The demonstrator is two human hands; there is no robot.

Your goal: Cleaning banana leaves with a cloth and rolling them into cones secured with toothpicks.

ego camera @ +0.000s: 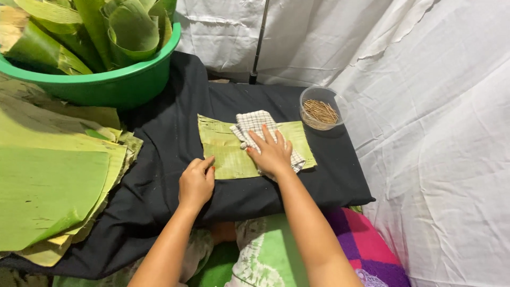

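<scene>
Cloth (254,123) on leaf piece (226,151) — stick bowl (321,109) right, probably apart.

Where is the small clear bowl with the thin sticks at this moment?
In the head view, the clear bowl of sticks stands on the black cloth, at its far right corner, just beyond the banana leaf piece and the right hand.

Both arms are bare from the fingers back to the lower edge of the view; no sleeve, watch, bracelet or ring shows on either. The left hand (196,183) and the right hand (272,153) have orange-red painted nails at the tips of the fingers. Well behind the fingers, over the lap, lies patterned clothing: green with white swirls, and beside it magenta and purple patches.
</scene>
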